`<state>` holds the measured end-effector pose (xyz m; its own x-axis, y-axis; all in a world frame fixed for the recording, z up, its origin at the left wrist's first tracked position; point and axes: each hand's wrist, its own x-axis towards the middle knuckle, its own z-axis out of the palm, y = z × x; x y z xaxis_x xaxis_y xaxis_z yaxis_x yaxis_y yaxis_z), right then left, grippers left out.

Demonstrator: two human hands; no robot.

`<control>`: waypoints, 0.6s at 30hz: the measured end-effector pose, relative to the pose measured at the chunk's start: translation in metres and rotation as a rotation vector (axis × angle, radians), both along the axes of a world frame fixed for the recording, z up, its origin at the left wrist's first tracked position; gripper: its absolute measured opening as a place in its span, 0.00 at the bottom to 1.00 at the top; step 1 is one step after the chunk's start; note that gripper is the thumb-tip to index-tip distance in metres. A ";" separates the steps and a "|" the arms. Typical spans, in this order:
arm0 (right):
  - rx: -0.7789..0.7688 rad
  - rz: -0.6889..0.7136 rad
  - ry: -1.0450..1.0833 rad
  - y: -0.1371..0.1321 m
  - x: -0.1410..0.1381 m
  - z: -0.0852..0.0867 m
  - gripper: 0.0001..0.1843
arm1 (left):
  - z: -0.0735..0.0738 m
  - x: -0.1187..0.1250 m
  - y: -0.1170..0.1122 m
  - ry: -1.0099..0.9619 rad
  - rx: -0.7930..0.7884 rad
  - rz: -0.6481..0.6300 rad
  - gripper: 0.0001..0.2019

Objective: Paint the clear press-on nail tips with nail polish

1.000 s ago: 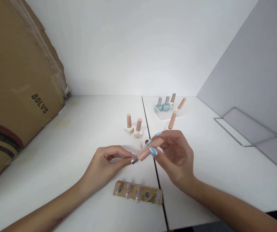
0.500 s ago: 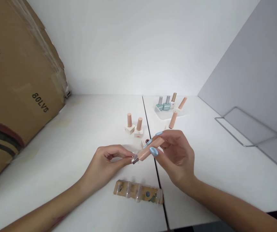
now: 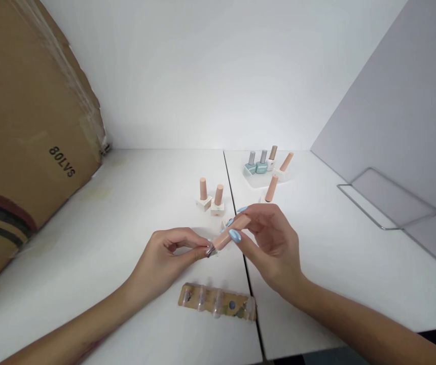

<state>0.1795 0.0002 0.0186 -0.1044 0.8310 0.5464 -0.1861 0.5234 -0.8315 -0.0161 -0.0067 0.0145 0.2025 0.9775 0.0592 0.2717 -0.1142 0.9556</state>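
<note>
My right hand [image 3: 277, 248], with pale blue nails, pinches the peach nail polish cap [image 3: 228, 234] and holds it slanted down to the left. Its brush end meets a small clear false nail tip [image 3: 210, 249], partly coated dark, pinched between my left thumb and forefinger. My left hand [image 3: 168, 253] hovers above the white table. Just behind the cap, an uncapped nail polish bottle [image 3: 224, 224] is mostly hidden by my right fingers. Below both hands lies a cardboard strip [image 3: 225, 304] with several clear nail tips standing on it.
Two white bottles with peach caps, one [image 3: 203, 203] left of the other [image 3: 217, 208], stand behind my hands. Further right is a clear tray [image 3: 256, 184] with several bottles. A large cardboard box [image 3: 31, 111] is at left, a wire stand [image 3: 387, 229] at right.
My right hand has shifted slightly left with the cap, its brush end pushing in closer over the nail tip. My left hand stays nearly still.
</note>
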 end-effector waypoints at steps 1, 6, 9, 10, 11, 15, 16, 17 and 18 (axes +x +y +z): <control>-0.024 -0.021 0.005 0.001 0.000 0.001 0.13 | -0.001 0.000 0.000 -0.002 0.000 0.003 0.04; -0.068 -0.136 0.041 0.004 0.003 0.007 0.11 | -0.003 -0.002 0.000 -0.006 0.014 0.015 0.03; -0.001 -0.090 0.037 0.002 0.002 0.005 0.12 | -0.002 -0.002 0.000 0.006 0.033 0.004 0.04; 0.023 -0.059 0.024 0.001 0.002 0.004 0.13 | -0.001 -0.002 0.000 0.013 0.041 -0.002 0.04; 0.044 -0.030 0.007 0.000 0.001 0.002 0.14 | -0.001 -0.001 0.000 0.020 0.047 -0.011 0.05; 0.014 -0.035 -0.019 0.001 -0.001 -0.001 0.14 | -0.002 -0.001 -0.001 0.043 0.075 -0.012 0.05; -0.017 -0.072 -0.007 0.002 0.000 0.001 0.14 | -0.003 -0.001 -0.001 0.047 0.084 -0.003 0.05; -0.044 -0.110 0.006 0.003 0.000 0.002 0.13 | -0.004 -0.002 -0.001 0.051 0.093 0.003 0.04; -0.056 -0.143 0.019 0.004 0.001 0.004 0.13 | -0.004 -0.002 -0.002 0.056 0.102 0.006 0.04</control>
